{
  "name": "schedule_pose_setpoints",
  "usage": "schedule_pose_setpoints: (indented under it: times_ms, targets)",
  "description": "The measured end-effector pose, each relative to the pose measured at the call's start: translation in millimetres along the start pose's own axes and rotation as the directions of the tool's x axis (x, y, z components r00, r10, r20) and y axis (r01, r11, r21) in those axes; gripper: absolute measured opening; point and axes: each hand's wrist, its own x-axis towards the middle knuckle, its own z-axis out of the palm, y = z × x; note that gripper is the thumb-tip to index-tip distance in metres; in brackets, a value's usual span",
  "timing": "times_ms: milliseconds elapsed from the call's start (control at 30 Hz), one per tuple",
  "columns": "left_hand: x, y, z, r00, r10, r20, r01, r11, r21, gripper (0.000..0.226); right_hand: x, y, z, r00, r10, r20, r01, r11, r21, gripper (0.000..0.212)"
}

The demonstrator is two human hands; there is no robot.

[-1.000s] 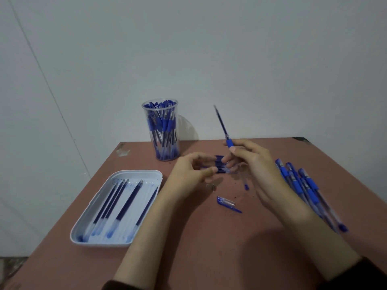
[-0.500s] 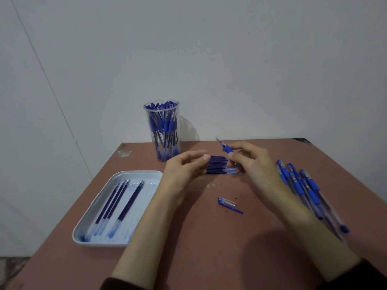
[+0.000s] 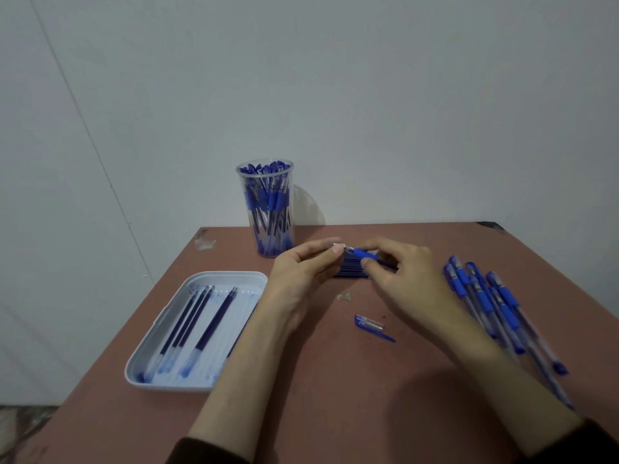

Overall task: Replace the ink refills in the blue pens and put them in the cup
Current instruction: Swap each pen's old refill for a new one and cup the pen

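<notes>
One reddish table [image 3: 335,396] is set against a plain grey wall [image 3: 335,95]. The pen [image 3: 361,253] is held sideways, tip left, pinched by left hand [image 3: 301,272] and right hand [image 3: 408,279].

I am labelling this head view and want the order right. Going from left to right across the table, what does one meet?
White tray → left hand → right hand → loose blue pens.
</notes>
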Motion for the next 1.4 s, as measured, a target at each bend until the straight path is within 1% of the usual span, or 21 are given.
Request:
schedule_pose_setpoints:
  times_ms: [67,133,200,300,367,467,567,633,700,833,1000,1100,1200,1300,1400]
  targets:
    - [-0.7,-0.9,0.7,1.000,0.003,0.004,-0.003,1.000,0.013,0.009,-0.3,-0.7,0.0,1.000,-0.010,0.003,0.010,1.000,-0.010,0.018]
    - [-0.9,-1.1,0.9,1.000,0.016,-0.007,-0.015,0.999,0.043,0.012,-0.1,-0.2,0.1,1.000,0.008,0.001,-0.008,1.000,0.016,0.018]
    - [-0.5,-0.5,0.3,0.998,0.048,-0.032,-0.045,0.997,0.063,0.022,0.4,-0.3,1.7,0.999,0.038,0.013,-0.039,0.997,0.068,0.017]
    - [-0.2,0.6,0.5,0.996,0.084,-0.033,-0.084,0.996,0.010,0.035,0.6,-2.1,6.2,0.996,0.075,0.054,-0.084,0.980,0.183,0.017]
    - [-1.1,0.1,2.2,0.996,0.094,-0.003,-0.095,0.995,-0.024,0.037,0.5,-4.2,8.4,0.994,0.079,0.068,-0.093,0.967,0.236,0.019]
    - [-1.3,-1.4,3.5,0.993,0.113,0.017,-0.112,0.993,-0.030,0.037,-0.2,-7.4,8.7,0.994,0.075,0.083,-0.096,0.950,0.297,0.018]
    - [-1.2,-1.7,3.6,0.993,0.114,0.007,-0.114,0.992,-0.051,0.036,0.8,-9.5,6.1,0.989,0.109,0.096,-0.140,0.893,0.429,0.020]
    - [-0.8,-1.4,3.1,0.993,0.114,-0.007,-0.114,0.991,-0.066,0.036,1.3,-10.2,4.8,0.987,0.133,0.095,-0.162,0.864,0.476,0.022]
    - [-0.8,-2.2,2.9,0.994,0.108,0.007,-0.107,0.990,-0.090,0.037,0.9,-10.1,5.4,0.985,0.139,0.100,-0.170,0.865,0.472,0.022]
    - [-1.6,-4.4,5.7,0.995,0.084,0.059,-0.075,0.988,-0.139,0.045,-1.2,-11.1,8.7,0.986,0.102,0.133,-0.151,0.886,0.438,0.021]
    - [-0.4,-4.7,7.1,0.992,0.124,0.018,-0.121,0.985,-0.124,0.048,-0.1,-12.5,5.0,0.994,0.070,0.087,-0.103,0.878,0.468,0.023]
    - [-0.1,-4.2,5.2,0.992,0.130,-0.005,-0.130,0.985,-0.114,0.050,0.7,-12.8,6.2,0.994,0.082,0.078,-0.109,0.875,0.471,0.024]
    - [-0.1,-3.4,4.5,0.991,0.127,0.031,-0.122,0.984,-0.131,0.050,1.1,-11.3,6.8,0.991,0.103,0.083,-0.130,0.872,0.471,0.021]
    - [-1.4,-4.0,7.1,0.990,0.120,0.080,-0.108,0.984,-0.142,0.049,-0.1,-10.9,6.7,0.990,0.078,0.113,-0.120,0.891,0.438,0.018]
    - [-0.5,-6.1,7.3,0.989,0.134,0.054,-0.127,0.984,-0.126,0.049,-0.8,-12.8,5.3,0.993,0.063,0.104,-0.105,0.879,0.464,0.019]
